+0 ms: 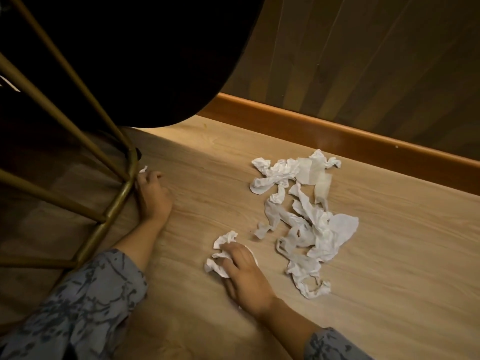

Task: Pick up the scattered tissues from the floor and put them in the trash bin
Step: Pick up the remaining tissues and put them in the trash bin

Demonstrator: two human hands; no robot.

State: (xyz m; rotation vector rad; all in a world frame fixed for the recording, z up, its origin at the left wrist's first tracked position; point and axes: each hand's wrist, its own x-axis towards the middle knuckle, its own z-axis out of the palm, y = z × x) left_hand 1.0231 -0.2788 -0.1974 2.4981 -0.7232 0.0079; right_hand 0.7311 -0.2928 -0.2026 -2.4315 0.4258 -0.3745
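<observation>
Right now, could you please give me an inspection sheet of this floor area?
Surface: wood floor, lit near the baseboard.
Job's things: loose tissue pile on the floor; trash bin not seen.
Clutter: nothing seen.
Hands: left hand grips a small tissue scrap by the gold frame; right hand grips a crumpled tissue.
Cables: nothing seen.
Surroundings: dark round tabletop, panelled wall.

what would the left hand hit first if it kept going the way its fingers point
Likely the small tissue scrap right at the fingertips of the left hand, beside the gold table leg; depth there is hard to judge.
</observation>
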